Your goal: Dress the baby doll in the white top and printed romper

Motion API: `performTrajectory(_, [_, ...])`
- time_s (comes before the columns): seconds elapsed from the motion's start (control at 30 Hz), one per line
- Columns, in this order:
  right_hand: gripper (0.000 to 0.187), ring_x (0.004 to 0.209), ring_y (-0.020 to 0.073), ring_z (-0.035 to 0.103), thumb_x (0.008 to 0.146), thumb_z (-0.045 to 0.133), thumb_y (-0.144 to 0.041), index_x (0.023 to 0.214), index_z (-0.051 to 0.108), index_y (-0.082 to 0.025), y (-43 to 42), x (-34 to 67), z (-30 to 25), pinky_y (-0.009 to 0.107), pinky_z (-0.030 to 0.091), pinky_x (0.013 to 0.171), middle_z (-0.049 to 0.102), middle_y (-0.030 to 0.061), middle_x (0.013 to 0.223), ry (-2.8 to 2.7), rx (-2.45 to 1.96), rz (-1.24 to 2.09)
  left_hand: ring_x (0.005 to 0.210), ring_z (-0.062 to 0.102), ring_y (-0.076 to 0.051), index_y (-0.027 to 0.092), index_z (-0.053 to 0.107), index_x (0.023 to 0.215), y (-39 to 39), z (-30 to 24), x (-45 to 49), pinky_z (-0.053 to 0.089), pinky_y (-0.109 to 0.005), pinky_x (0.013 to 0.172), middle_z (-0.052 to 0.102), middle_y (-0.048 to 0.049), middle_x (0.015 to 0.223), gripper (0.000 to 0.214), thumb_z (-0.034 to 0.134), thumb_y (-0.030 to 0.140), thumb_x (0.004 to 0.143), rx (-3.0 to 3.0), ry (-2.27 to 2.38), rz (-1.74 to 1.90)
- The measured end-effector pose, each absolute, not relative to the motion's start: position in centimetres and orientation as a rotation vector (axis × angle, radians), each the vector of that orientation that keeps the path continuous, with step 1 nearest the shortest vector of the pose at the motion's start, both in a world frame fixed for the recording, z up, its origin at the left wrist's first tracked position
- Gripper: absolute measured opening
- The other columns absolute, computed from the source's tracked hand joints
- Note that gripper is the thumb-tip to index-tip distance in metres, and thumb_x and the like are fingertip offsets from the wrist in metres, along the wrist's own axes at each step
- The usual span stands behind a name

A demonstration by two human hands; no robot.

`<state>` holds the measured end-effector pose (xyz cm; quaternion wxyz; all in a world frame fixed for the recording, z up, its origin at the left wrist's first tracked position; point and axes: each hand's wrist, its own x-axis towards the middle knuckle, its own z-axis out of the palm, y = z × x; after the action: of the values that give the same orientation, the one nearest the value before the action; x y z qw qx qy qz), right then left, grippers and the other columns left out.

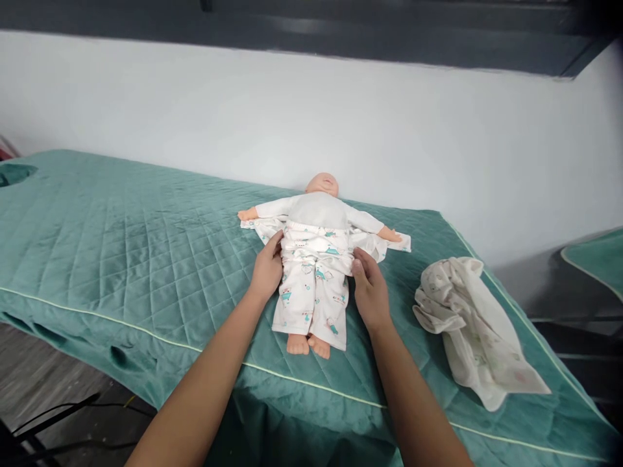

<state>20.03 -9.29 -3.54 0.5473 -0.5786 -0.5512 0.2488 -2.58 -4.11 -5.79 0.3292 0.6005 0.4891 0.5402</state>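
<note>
The doll (pixel 318 211) lies on its back on the teal quilted bed (pixel 121 246), straight ahead of both hands. Its head is at the far end and its bare feet point back toward the person. Its long axis therefore runs away from the wrists, roughly in line with the forearms.

The left hand (pixel 267 269) lies against one hip of the printed trousers (pixel 314 288). Its fingers stretch forward along the side seam to the waistband. The right hand (pixel 370 288) is at the opposite hip, with its fingers bent onto the cloth at the waist edge. The doll's waist sits between the two hands, and both touch it, so neither is nearer than the other. It cannot be told whether either hand is pinching the fabric or only pressing on it, because the fingertips sink into the folds.

Just beyond the fingertips, an opened printed top (pixel 389 243) is spread flat under the doll's outstretched arms. The grey torso is uncovered above the waistband.

Outward from the right hand, well apart from the doll, a crumpled pale cloth (pixel 477 324) lies near the bed's edge. Outward from the left hand there is only quilting.
</note>
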Motion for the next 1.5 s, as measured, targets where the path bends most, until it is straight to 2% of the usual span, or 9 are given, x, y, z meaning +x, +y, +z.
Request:
performTrajectory(0.2, [0.057,0.135,0.0251,0.053,0.088,0.061,-0.036,0.143,0.050,-0.026,-8.8,20.5,-4.6,0.050,0.041,0.115,0.056,0.0082,0.146,-1.385,-1.251,0.723,0.124,0.063,-0.025,0.021,0.048,0.146,-3.3,-6.1,-2.7,0.049,-0.047,0.109,0.062,-0.0096,0.141,0.068,0.053,0.007,0.080,1.602,1.323,1.341])
performTrajectory(0.33, [0.069,0.136,0.0255,0.051,0.087,0.065,-0.033,0.151,0.041,-0.029,-9.1,20.4,-4.3,0.050,0.037,0.117,0.052,0.0054,0.150,-1.517,-1.326,0.718,0.123,0.063,-0.027,0.023,0.059,0.137,-2.9,-4.5,-2.7,0.049,-0.047,0.106,0.065,-0.0070,0.136,0.058,0.052,0.008,0.081,1.745,1.341,1.273])
performTrajectory(0.5, [0.063,0.133,0.0262,0.053,0.088,0.063,-0.033,0.148,0.045,-0.028,-9.1,20.3,-3.7,0.049,0.039,0.115,0.055,0.0048,0.147,-1.477,-1.392,0.687,0.103,0.069,-0.027,0.022,0.069,0.120,-1.0,-3.4,-2.3,0.054,-0.042,0.094,0.075,-0.0075,0.116,0.047,0.049,0.007,0.080,1.806,1.427,1.182])
performTrajectory(0.67, [0.055,0.133,0.0253,0.053,0.090,0.059,-0.033,0.144,0.050,-0.026,-8.6,20.2,-3.7,0.047,0.040,0.114,0.056,0.0057,0.146,-1.449,-1.356,0.676,0.094,0.069,-0.028,0.024,0.067,0.114,0.3,-3.8,-1.5,0.053,-0.040,0.083,0.076,-0.0088,0.105,0.036,0.052,0.013,0.084,1.857,1.638,1.154])
performTrajectory(0.83, [0.052,0.126,0.0263,0.058,0.092,0.054,-0.030,0.143,0.050,-0.027,-8.7,20.0,-3.5,0.048,0.043,0.110,0.061,0.0056,0.140,-1.519,-1.404,0.615,0.089,0.065,-0.024,0.022,0.063,0.095,-0.9,-3.5,-1.7,0.048,-0.034,0.078,0.073,-0.0079,0.096,0.020,0.048,0.012,0.086,1.896,1.703,1.124])
performTrajectory(1.03, [0.048,0.127,0.0306,0.057,0.094,0.046,-0.028,0.142,0.049,-0.029,-8.9,19.1,-2.7,0.050,0.046,0.104,0.061,0.0060,0.140,-1.692,-1.530,0.510,0.082,0.059,-0.022,0.021,0.056,0.084,-4.9,-3.2,-3.0,0.042,-0.031,0.072,0.065,-0.0051,0.085,0.019,0.043,0.008,0.083,1.922,1.764,1.150])
performTrajectory(1.3, [0.053,0.124,0.0343,0.058,0.091,0.050,-0.028,0.144,0.048,-0.025,-8.8,19.3,-2.9,0.050,0.048,0.099,0.061,0.0100,0.139,-1.692,-1.596,0.501,0.087,0.060,-0.023,0.019,0.061,0.098,-9.3,-4.1,-3.6,0.044,-0.034,0.077,0.066,-0.0070,0.091,0.020,0.042,0.015,0.090,1.884,1.674,1.184])
performTrajectory(1.4, [0.052,0.126,0.0299,0.058,0.090,0.048,-0.024,0.142,0.051,-0.025,-8.9,19.6,-3.1,0.047,0.047,0.103,0.061,0.0066,0.140,-1.642,-1.481,0.526,0.099,0.062,-0.023,0.018,0.062,0.111,-9.5,-3.8,-3.9,0.046,-0.037,0.089,0.068,-0.0083,0.106,0.026,0.043,0.028,0.097,1.751,1.480,1.246])
performTrajectory(1.5, [0.048,0.127,0.0266,0.059,0.091,0.045,-0.020,0.136,0.059,-0.026,-8.9,19.8,-3.2,0.044,0.046,0.105,0.064,0.0036,0.138,-1.625,-1.393,0.543,0.113,0.060,-0.024,0.021,0.054,0.134,-9.8,-3.4,-4.1,0.045,-0.039,0.100,0.064,-0.0094,0.126,0.044,0.052,0.043,0.095,1.610,1.272,1.212])
